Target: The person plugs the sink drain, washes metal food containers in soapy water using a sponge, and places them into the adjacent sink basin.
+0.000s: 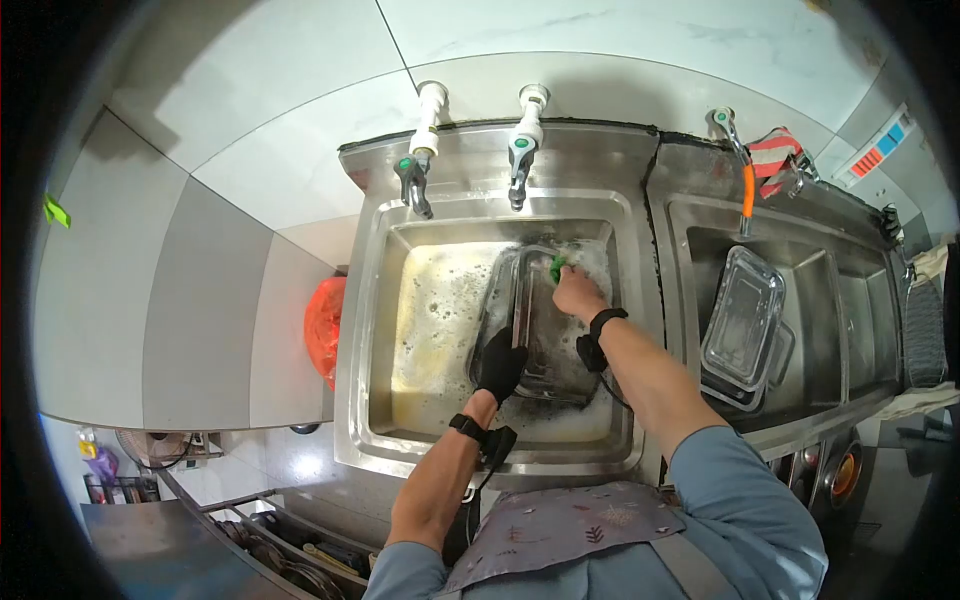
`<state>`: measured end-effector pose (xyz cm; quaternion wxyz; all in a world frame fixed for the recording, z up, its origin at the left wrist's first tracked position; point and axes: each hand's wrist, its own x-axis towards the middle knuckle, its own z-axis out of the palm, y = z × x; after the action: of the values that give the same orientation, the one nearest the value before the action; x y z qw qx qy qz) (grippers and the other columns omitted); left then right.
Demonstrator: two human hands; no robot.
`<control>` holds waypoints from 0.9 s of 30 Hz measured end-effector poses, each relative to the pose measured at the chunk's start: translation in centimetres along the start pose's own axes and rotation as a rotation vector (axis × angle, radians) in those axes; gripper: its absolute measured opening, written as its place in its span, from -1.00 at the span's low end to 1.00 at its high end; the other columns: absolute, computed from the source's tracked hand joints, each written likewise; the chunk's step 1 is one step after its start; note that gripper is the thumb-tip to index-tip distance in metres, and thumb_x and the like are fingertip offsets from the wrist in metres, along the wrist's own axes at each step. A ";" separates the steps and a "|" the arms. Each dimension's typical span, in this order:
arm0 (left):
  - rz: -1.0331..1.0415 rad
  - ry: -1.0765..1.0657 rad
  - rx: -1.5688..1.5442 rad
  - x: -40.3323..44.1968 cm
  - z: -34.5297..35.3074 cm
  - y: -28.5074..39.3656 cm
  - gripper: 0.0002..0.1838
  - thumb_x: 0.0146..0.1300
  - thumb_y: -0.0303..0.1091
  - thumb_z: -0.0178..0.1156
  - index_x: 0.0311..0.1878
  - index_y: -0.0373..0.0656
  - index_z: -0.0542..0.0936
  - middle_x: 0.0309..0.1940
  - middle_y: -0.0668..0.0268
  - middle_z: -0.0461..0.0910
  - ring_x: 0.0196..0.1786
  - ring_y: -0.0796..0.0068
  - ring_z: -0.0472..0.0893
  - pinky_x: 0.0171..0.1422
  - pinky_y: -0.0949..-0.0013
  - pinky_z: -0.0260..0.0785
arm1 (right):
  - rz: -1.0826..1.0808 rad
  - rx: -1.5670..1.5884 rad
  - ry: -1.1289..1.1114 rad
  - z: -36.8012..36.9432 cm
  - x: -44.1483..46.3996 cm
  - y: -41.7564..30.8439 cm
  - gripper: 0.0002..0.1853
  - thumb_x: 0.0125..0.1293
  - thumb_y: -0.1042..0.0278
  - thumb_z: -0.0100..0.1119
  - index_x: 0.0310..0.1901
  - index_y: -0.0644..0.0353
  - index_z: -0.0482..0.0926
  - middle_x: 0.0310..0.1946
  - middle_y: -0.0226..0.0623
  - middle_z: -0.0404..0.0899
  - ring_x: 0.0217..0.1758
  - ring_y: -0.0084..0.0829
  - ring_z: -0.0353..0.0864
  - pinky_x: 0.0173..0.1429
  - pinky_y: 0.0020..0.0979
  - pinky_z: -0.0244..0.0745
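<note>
My left hand (502, 366), in a black glove, is closed on the near left edge of a clear rectangular dish (549, 340). The dish is tilted in the soapy water of the left sink (362, 370). My right hand (580, 295) is bare and pinches a green scouring pad (557, 268) against the far right part of the dish. Under its left side shows another dark-looking rectangular dish (487, 305), partly hidden by the first one and my glove. Foam covers the water to the left.
Two taps (519, 170) (415, 180) overhang the left sink. In the right sink (820, 395), clear rectangular dishes (745, 315) lie stacked beneath a tap with an orange hose (748, 190). A red-striped cloth (772, 155) hangs behind. An orange-red bag (324, 325) sits left; a cutlery drawer (290, 555) is below.
</note>
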<state>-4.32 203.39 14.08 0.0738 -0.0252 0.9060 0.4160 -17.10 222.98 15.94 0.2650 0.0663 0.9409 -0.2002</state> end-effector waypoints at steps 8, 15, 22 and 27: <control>-0.064 -0.203 -0.312 1.4 -0.3 -1.8 -0.39 0.11 -0.34 0.31 0.27 -0.34 0.52 0.13 -0.11 0.62 0.21 -0.11 0.58 0.28 0.07 0.40 | -0.348 0.002 -0.027 0.7 -3.1 -1.6 -0.40 0.46 0.42 -0.09 0.53 -0.07 0.20 0.54 -0.05 0.07 0.50 0.21 0.15 0.54 0.25 0.12; -0.275 -0.180 -0.597 0.3 -0.4 -4.9 -0.43 0.09 -0.36 0.32 0.21 -0.35 0.57 0.10 -0.13 0.64 0.16 -0.13 0.61 0.22 0.08 0.45 | -0.218 -0.291 -0.006 -0.1 -3.8 -0.3 -0.47 0.50 0.37 -0.03 0.47 0.12 0.26 0.50 -0.05 0.14 0.52 0.11 0.18 0.55 0.22 0.13; -0.127 -0.108 -0.466 -0.3 -3.8 -2.9 -0.57 0.18 -0.51 0.24 0.16 -0.39 0.60 -0.07 0.15 0.71 -0.12 0.38 0.66 0.05 0.33 0.49 | -0.149 -0.382 -0.098 0.7 -6.8 -2.5 -0.43 0.46 0.37 0.02 0.45 0.32 0.22 0.44 0.13 0.22 0.45 0.21 0.28 0.38 0.21 0.38; -0.155 -0.015 -0.703 -0.4 -3.4 -2.4 -0.66 0.34 -0.36 0.24 0.11 -0.34 0.63 -0.16 0.21 0.72 -0.17 0.43 0.62 -0.02 0.31 0.47 | -0.255 -0.004 -0.187 3.9 -8.5 -4.0 -0.47 0.40 0.42 0.00 0.37 0.42 0.25 0.33 0.37 0.28 0.18 0.37 0.50 0.19 0.19 0.48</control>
<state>-4.05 199.24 14.56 0.0985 -0.1146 0.7022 0.6957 -8.97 217.55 18.68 0.3241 -0.0733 0.9133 -0.2354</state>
